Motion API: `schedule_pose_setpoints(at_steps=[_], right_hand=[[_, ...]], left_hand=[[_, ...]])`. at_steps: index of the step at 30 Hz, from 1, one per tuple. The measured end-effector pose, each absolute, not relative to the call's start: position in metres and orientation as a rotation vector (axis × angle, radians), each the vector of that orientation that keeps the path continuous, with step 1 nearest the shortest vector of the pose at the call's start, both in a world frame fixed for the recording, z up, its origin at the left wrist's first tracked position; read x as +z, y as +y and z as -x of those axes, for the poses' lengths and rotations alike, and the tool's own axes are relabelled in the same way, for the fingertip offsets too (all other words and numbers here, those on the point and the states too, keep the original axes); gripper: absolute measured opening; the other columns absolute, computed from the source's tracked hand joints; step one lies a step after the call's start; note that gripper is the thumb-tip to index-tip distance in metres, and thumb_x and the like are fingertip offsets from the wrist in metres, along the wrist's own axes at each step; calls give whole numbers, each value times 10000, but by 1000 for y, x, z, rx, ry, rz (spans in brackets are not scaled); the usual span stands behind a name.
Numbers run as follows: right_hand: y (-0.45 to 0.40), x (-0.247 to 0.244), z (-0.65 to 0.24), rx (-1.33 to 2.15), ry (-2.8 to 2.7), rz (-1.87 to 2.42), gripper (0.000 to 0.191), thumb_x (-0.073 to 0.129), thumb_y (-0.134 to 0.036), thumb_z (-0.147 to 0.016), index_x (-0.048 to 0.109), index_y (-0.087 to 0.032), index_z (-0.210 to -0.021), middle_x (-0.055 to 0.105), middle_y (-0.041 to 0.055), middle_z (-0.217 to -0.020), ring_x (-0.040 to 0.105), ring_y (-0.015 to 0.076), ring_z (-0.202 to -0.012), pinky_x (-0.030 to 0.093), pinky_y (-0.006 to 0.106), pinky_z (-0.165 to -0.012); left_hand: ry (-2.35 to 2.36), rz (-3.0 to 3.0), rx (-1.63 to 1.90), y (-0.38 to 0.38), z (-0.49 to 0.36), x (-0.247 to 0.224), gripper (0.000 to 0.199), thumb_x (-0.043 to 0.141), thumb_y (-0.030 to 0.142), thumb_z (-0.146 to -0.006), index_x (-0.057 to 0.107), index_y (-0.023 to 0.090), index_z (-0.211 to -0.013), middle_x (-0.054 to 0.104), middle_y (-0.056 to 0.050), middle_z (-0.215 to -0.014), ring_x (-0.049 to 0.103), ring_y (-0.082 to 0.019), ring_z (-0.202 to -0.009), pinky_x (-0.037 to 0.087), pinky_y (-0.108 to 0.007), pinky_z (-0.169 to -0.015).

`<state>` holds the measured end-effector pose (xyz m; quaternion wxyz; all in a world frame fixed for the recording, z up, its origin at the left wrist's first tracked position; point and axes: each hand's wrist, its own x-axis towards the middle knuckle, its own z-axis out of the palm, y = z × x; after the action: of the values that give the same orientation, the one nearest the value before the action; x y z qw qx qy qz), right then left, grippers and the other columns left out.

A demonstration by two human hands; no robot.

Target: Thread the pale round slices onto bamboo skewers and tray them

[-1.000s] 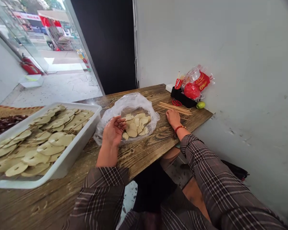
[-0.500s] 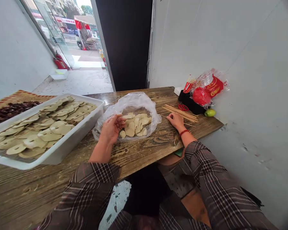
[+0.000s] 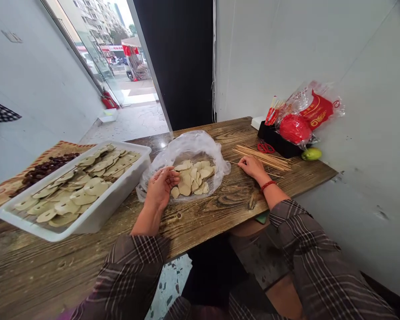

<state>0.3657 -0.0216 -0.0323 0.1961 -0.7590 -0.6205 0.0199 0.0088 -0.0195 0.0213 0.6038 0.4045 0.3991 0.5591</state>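
Note:
My left hand [image 3: 162, 186] hovers at the left side of a clear plastic bag [image 3: 196, 138], palm turned inward. Its fingers are loosely curled and apart, and I see nothing in them. Pale, thin, flat slices [image 3: 190, 178] are heaped in the bag's open mouth. To the right, my right hand [image 3: 252, 167] rests low over the table, thumb and fingertips pinched on a thin wooden skewer [image 3: 234, 163] whose end pokes out leftward. A bundle of loose skewers [image 3: 270, 159] lies just beyond that hand.
At left, a white tray [image 3: 96, 222] holds similar slices threaded on skewers. Dark red dried fruit [image 3: 48, 171] lies on printed cardboard behind it. Red-handled scissors [image 3: 266, 147], a black box [image 3: 280, 144] with wrapped red items, and a green fruit [image 3: 311, 154] occupy the right end of the wooden table.
The view has swung a little to the left. A skewer end now shows at my right fingertips. My left hand stays beside the bag.

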Motion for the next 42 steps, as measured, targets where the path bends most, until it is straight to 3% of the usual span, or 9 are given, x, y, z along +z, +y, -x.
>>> schedule_pose_setpoints(at_steps=[6,11,14,19,26,33,42], right_hand=[[-21,-36,-360,-26,-1829,2090,190,549,-289,-928,689,-177,-866,709,107,-958,625,223,-946,407,310,-814],[-21,-43,-368,-62,-1835,2027,176,557,-329,-926,672,-199,-957,703,81,-982,629,213,-915,411,305,-773],[-19,-48,-373,-44,-1853,2008,187,540,-339,-927,675,-218,-883,710,49,-911,632,203,-872,407,298,-739],[-19,-53,-369,-87,-1908,1985,207,516,-294,-927,657,-196,-811,698,91,-879,627,237,-878,408,331,-760],[-27,-42,-368,-95,-1837,1943,182,553,-333,-906,662,-196,-954,694,106,-988,610,247,-924,432,348,-789],[-28,-32,-374,3,-1854,1959,151,559,-297,-893,686,-216,-895,682,55,-895,594,203,-853,435,316,-778],[-33,-25,-362,-81,-1955,2036,179,499,-263,-952,646,-184,-887,672,139,-1000,566,267,-975,392,363,-860]], left_hand=[[908,-928,1272,-27,-8,25,379,771,418,-710,681,130,-940,713,-31,-757,634,-99,-605,503,-213,-599],[914,-938,1264,-31,-10,25,410,784,464,-700,686,137,-927,706,-35,-756,626,-103,-607,490,-217,-590],[922,-919,1261,-31,-9,23,421,809,488,-668,694,153,-896,701,-37,-753,619,-114,-604,487,-235,-587],[935,-909,1266,-32,-6,24,356,805,494,-675,716,199,-853,701,-34,-759,611,-129,-614,492,-260,-587],[907,-907,1271,-30,-11,26,326,779,416,-702,689,152,-871,704,-34,-737,623,-113,-590,498,-227,-571],[900,-930,1266,-27,-12,28,286,733,366,-749,689,132,-908,707,-33,-745,636,-107,-598,506,-213,-581],[947,-952,1260,-26,-12,28,225,695,340,-786,693,145,-899,705,-39,-755,639,-111,-613,516,-221,-590]])
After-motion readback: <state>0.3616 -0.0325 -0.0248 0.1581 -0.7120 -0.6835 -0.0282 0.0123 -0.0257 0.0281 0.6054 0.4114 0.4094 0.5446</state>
